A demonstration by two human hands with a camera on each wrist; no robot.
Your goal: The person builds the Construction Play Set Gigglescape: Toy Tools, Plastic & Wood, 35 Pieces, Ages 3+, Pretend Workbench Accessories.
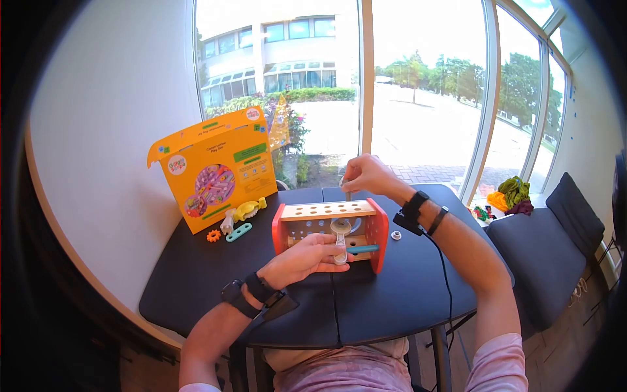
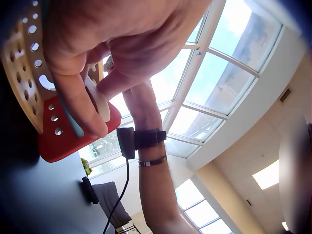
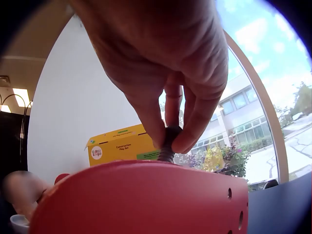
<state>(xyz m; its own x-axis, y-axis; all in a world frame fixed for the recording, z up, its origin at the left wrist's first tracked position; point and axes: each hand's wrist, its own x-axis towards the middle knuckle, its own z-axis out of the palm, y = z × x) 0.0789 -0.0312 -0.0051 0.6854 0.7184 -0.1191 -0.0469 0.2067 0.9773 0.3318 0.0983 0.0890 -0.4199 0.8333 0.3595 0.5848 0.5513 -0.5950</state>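
Note:
A toy bench with red end panels and a perforated wooden top stands on the black table. The left hand pinches a white wrench-like piece at the open front, beside a teal bar. Above the top, toward its right end, the right hand pinches a grey threaded screw. In the right wrist view the fingertips grip the head of the screw; its lower end is hidden behind the red panel. The left wrist view shows the left hand's fingers round the white piece.
A yellow box stands at the back left, with an orange gear, a teal strip and yellow and white pieces before it. A small white nut-like part lies right of the bench. A cable hangs from the right wrist.

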